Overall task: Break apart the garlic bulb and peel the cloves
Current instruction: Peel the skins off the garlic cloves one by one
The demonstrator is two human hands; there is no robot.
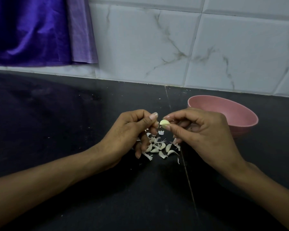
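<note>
1. My right hand (205,130) pinches the bare clove (164,122) above the bench (57,122), tip outward so I can check for leftover skin.
2. My left hand (132,130) curls at its nine o'clock; whether its grip holds peel I cannot tell.
3. Unpeeled cloves (158,147) wait at six o'clock, the pink bowl (237,120) at three (handy for dropping).

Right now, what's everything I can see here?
clove: one, pale yellow, pinched in the right hand's fingertips
cloves and skins: a small pile, white, on the counter below the hands
bowl: one, pink, behind the right hand
counter: one, black
wall tiles: white, marbled, behind the counter
cloth: purple, hanging top left
left hand: one, fingers curled beside the clove
right hand: one, holding the clove
</note>
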